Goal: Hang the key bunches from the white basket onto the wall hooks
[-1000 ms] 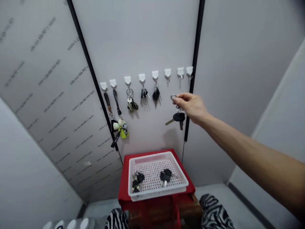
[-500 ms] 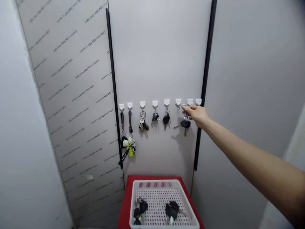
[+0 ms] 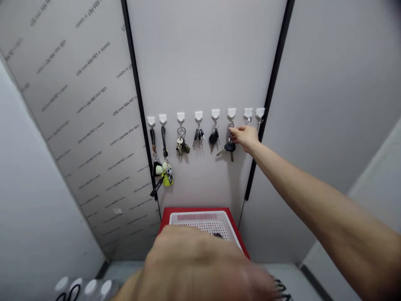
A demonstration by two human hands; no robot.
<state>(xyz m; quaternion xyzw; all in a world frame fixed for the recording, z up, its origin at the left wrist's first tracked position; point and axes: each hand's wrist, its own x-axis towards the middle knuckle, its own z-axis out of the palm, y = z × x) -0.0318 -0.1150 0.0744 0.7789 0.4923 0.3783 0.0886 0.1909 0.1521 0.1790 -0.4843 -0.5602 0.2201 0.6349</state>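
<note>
My right hand (image 3: 246, 137) pinches a bunch of keys (image 3: 229, 147) by its upper part. The ring (image 3: 231, 124) is right at the sixth white hook (image 3: 231, 113) from the left; whether it is threaded on cannot be made out. A black-headed key and metal blades dangle below my fingers. Large and blurred at the bottom of the view, my left hand (image 3: 200, 263) covers most of the white basket (image 3: 197, 216). Its fingers are smeared and largely hidden. Part of a dark thing (image 3: 218, 235) shows inside the basket.
More keys hang to the left: black keys (image 3: 214, 137), a small set (image 3: 199, 134), a ringed bunch (image 3: 181, 144) and strapped keys with a yellow-green charm (image 3: 167, 177). Two hooks (image 3: 248, 113) are at the right. The basket rests on a red surface (image 3: 163, 219). White-capped things (image 3: 91, 286) stand lower left.
My right hand has brought the keys left, up to the sixth hook. My left hand has come into view at the bottom, in front of the basket. The view has tilted and shifted.
</note>
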